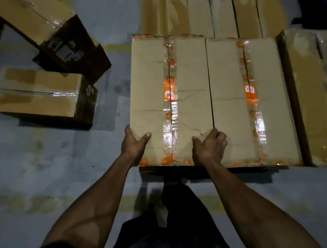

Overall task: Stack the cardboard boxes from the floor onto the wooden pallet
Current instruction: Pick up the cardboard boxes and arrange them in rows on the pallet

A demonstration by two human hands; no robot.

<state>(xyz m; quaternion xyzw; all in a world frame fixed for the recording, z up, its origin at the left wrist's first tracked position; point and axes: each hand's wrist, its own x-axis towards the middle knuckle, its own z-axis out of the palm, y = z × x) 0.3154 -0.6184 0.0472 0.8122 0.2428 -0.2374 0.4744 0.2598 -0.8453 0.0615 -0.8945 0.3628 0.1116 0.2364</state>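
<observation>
Bottom of the frame is just the person's dark trousers (178,211) and two bare forearms reaching up toward the middle; left hand (134,146) is wrapped round the near left corner of the taped box (168,95), thumb on top and fingers down the side; right hand (210,145) grips the same box at its near right corner, right at the seam with the next one; that box sits centre frame, orange-printed tape down its middle, touching a matching second box (249,100) on its right; a dark sliver of the pallet (182,168) peeks out under their near edge, I think; more boxes lie at right, and a row of narrow boxes (208,15) runs along the top; over on the grey floor (43,164) at left sits a loose box (41,95), with a bigger tilted box (47,31) above it in the upper left.
</observation>
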